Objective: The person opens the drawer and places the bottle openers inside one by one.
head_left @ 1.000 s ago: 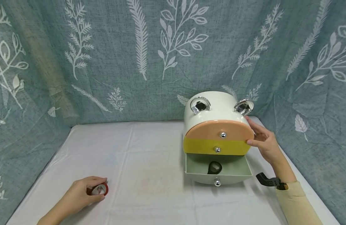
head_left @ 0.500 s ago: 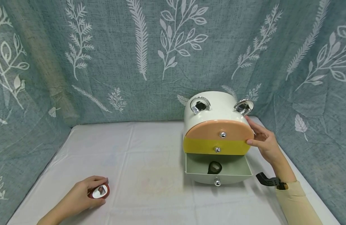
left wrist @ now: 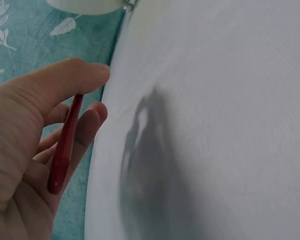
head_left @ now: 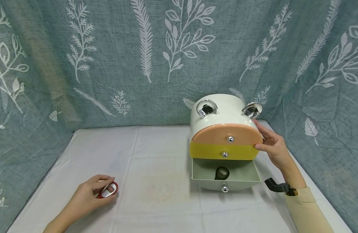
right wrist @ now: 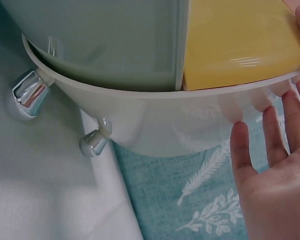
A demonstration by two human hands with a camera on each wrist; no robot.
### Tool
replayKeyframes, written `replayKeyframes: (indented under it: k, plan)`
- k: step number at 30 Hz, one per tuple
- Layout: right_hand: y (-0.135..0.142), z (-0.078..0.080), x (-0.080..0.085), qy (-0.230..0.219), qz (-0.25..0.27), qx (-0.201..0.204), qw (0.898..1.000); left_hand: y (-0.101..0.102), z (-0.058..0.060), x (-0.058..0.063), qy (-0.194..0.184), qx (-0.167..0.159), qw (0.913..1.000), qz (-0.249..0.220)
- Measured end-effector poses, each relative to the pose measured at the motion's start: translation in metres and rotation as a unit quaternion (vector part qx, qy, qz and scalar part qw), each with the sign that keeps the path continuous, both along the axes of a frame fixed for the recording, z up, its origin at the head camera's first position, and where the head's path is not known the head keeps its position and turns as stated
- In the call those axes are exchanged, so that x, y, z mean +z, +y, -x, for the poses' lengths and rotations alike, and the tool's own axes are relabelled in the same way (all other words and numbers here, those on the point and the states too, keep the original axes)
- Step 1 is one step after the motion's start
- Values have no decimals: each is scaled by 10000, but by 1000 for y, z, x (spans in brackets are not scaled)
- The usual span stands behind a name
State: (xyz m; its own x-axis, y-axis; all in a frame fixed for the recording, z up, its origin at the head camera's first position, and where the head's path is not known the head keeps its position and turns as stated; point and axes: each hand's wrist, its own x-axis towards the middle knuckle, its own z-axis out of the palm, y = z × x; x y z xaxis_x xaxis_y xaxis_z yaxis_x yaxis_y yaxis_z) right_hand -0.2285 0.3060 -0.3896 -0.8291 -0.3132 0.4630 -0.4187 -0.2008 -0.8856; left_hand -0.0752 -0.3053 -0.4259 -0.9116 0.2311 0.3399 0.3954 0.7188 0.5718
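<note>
My left hand (head_left: 87, 195) pinches a red-rimmed bottle opener (head_left: 115, 191) between thumb and fingers, over the white table at lower left. In the left wrist view the red bottle opener (left wrist: 65, 147) shows edge-on as a slim bar. A white rounded drawer cabinet (head_left: 225, 113) with two chrome eye-like pieces stands right of centre. Its green bottom drawer (head_left: 202, 183) is pulled out and holds a black bottle opener (head_left: 222, 173). On the cabinet's right side rests my right hand (head_left: 273, 149), fingertips (right wrist: 241, 132) touching the white shell and thumb at the front edge.
The orange (head_left: 215, 134) and yellow (head_left: 206, 152) drawers are closed. A patterned blue-green curtain (head_left: 109, 64) surrounds the white-covered table (head_left: 155, 142) at the back and sides. A black strap (head_left: 279, 187) sits on the right wrist.
My left hand has moved slightly right and away from the body, turning the red bottle opener so its metal face and opening show differently. The right hand and cabinet stay put.
</note>
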Motion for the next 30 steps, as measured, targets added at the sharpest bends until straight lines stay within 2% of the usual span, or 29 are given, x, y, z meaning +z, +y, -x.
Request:
replayKeyframes:
  k: [4,10,12,14,16,19,22,27,30]
  plan:
    - [-1,-1,1,37,13,38,10000,6,1,2,211,-38,9997,108]
    - [-1,-1,2,189,97,225,9995,21,6,7,392,-344,9986,-42]
    - [-1,-1,2,156,101,189,9996,28,7,8,341,-428,9983,-185]
    - [-1,-2,2,95,92,116,9998,37,8,7,123,-534,9972,-507]
    - [-1,-2,2,37,64,33,10000,47,8,6,-172,-644,9931,-963]
    - [-2,-3,2,-15,65,-36,10000,65,9,2,-617,-856,9807,-1647]
    - [-3,-2,1,44,123,24,9999,85,11,1,-798,-1095,9712,-1959]
    - [-3,-2,1,183,244,219,9993,115,16,6,-593,-1555,9656,-2001]
    - [-3,-2,1,168,248,206,9993,131,21,12,-415,-1704,9632,-2036]
